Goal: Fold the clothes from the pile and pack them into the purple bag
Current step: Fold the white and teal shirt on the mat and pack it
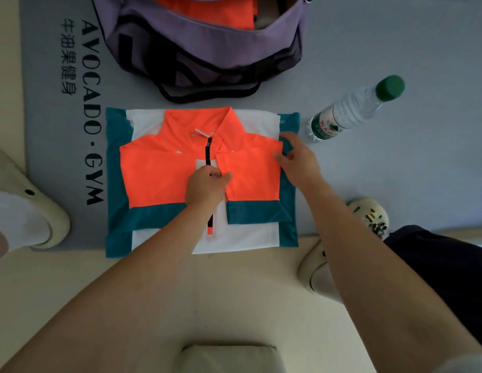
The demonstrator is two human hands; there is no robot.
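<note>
An orange, teal and white zip shirt (159,173) lies flat on the grey mat, collar toward the bag, both sleeves folded in over the chest. My left hand (206,188) rests on the middle of the shirt over the zip, its fingertips pinching at the fabric there. My right hand (297,160) pinches the teal edge of the folded right sleeve. The purple bag (207,49) stands open just beyond the shirt, with a folded orange garment (207,12) inside it.
A clear water bottle (350,110) with a green cap lies on the grey mat (396,170) to the right of the shirt. Pale shoes stand at the left (27,205) and right (369,211). Cream floor (221,292) runs along the near side.
</note>
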